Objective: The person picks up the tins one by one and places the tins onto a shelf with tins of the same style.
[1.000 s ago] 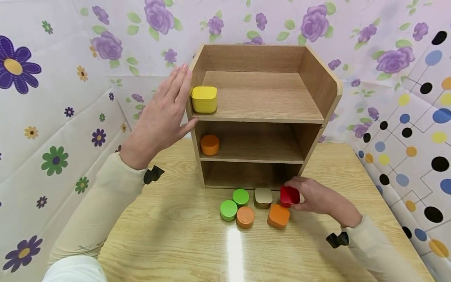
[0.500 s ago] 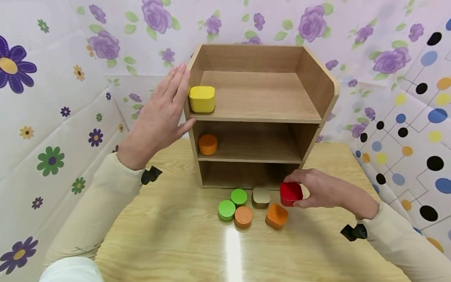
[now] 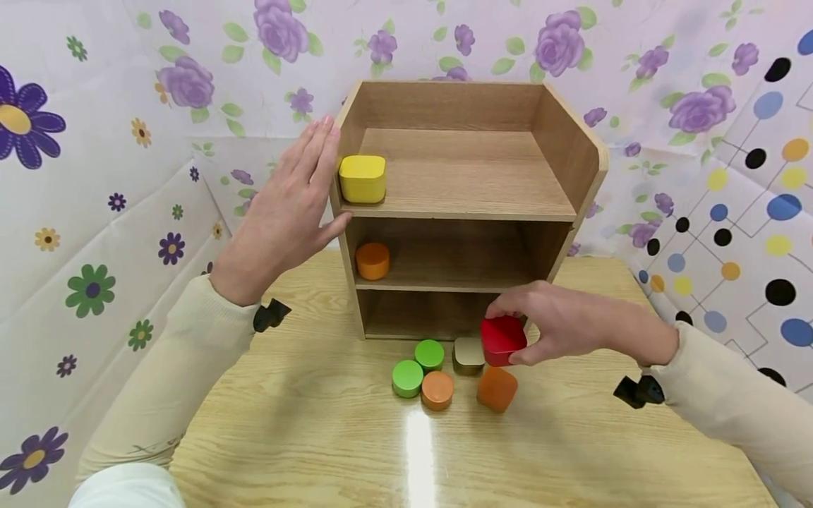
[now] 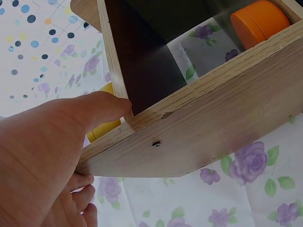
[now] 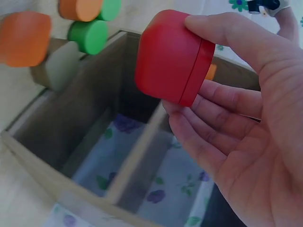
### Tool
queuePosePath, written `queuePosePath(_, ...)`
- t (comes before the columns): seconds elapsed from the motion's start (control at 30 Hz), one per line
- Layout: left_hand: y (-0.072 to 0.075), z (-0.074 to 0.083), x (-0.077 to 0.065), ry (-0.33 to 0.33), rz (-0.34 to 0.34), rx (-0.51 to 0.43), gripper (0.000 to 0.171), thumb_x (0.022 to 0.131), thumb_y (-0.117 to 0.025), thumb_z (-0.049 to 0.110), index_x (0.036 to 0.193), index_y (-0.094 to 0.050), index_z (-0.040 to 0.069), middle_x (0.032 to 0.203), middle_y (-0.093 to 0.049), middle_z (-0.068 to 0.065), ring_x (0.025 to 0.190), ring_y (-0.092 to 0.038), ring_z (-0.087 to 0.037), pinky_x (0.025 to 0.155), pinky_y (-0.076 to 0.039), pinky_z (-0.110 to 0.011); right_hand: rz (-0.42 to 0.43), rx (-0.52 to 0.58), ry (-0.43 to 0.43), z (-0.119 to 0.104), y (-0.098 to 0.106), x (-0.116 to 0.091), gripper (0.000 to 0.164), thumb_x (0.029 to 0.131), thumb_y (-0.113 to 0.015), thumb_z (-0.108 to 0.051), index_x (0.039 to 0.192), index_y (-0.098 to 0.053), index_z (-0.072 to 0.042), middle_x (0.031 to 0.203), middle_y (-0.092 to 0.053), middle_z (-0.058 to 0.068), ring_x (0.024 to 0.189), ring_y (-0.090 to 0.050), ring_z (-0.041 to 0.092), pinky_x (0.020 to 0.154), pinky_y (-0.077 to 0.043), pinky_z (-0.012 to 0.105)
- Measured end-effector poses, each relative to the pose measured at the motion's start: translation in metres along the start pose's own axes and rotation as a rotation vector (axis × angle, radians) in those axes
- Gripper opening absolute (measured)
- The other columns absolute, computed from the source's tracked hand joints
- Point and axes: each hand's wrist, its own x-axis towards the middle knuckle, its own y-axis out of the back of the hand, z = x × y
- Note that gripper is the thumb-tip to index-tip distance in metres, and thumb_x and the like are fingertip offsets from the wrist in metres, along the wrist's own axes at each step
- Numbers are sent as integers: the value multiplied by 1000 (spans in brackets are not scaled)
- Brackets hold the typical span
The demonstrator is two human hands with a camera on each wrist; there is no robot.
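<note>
My right hand point(image 3: 565, 321) pinches a red rounded-square box point(image 3: 503, 340) between thumb and fingers, lifted off the table in front of the bottom compartment. A seam runs round that red box point(image 5: 168, 56) in the right wrist view. My left hand point(image 3: 279, 204) lies with straight fingers along the left side of a wooden shelf point(image 3: 464, 212), its thumb at the front edge. In the left wrist view the left thumb point(image 4: 102, 106) touches the front corner of the shelf. Beside that hand, a yellow rounded-square box point(image 3: 363, 179) sits on the top tier.
An orange round box point(image 3: 372, 261) stands at the left of the middle tier. On the table point(image 3: 305, 423) before the shelf are two green round boxes point(image 3: 407, 378), a pale orange round box point(image 3: 437, 390), a beige square box point(image 3: 468, 355) and an orange square box point(image 3: 497, 389).
My right hand has raised the red box from the table, first slightly right, then left and up towards the shelf. My left hand has stayed on the shelf's side.
</note>
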Motion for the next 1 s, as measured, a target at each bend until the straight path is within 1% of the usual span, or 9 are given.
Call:
queuePosePath(0.1, 1, 0, 0, -3, 8, 3, 102, 94, -78, 23, 165, -13, -8, 175, -15, -27, 165, -16, -40, 138, -11, -43, 7, -18, 13, -9, 15, 8, 49, 86, -87, -26, 128, -68, -9, 115, -71, -4, 97, -63, 7, 81, -63, 25)
queuePosePath(0.23, 2, 0, 1, -12, 11, 13, 102, 95, -78, 23, 166, -12, -8, 175, -15, -27, 165, -16, -40, 138, -10, -42, 50, -50, 44, -17, 34, 17, 49, 86, -87, -24, 129, -68, -8, 117, -71, -2, 98, -63, 8, 82, -63, 27)
queuePosePath(0.4, 2, 0, 1, -18, 18, 13, 102, 94, -79, 24, 165, -14, -10, 174, -17, -28, 164, -17, -41, 138, -12, -43, 101, -81, 81, -25, 57, 29, 48, 88, -86, -25, 130, -68, -10, 118, -71, -3, 99, -64, 8, 85, -63, 29)
queuePosePath(0.63, 0, -1, 0, -16, 22, 10, 102, 93, -79, 24, 164, -15, -11, 174, -18, -29, 163, -19, -42, 138, -13, -44, 125, -101, 88, -37, 85, 46, 50, 86, -87, -24, 131, -68, -11, 119, -72, -2, 102, -65, 12, 88, -62, 35)
queuePosePath(0.8, 0, 0, 0, -8, 17, 10, 101, 94, -79, 24, 164, -15, -10, 174, -17, -28, 164, -18, -42, 138, -12, -44, 167, -122, 100, -47, 104, 59, 50, 86, -87, -22, 130, -69, -8, 119, -72, 2, 105, -66, 17, 94, -60, 40)
queuePosePath(0.9, 0, 0, 0, -2, 12, 6, 101, 94, -79, 24, 165, -14, -9, 174, -17, -28, 164, -17, -42, 138, -12, -44, 185, -136, 85, -50, 116, 66, 51, 86, -87, -24, 130, -69, -6, 121, -73, 4, 109, -69, 20, 100, -60, 42)
queuePosePath(1.0, 0, 0, 0, -1, 12, 1, 101, 94, -79, 24, 165, -14, -9, 174, -17, -28, 164, -17, -42, 138, -12, -44, 196, -135, 61, -51, 126, 73, 51, 86, -87, -25, 131, -69, -7, 121, -74, 4, 112, -71, 22, 104, -59, 44)
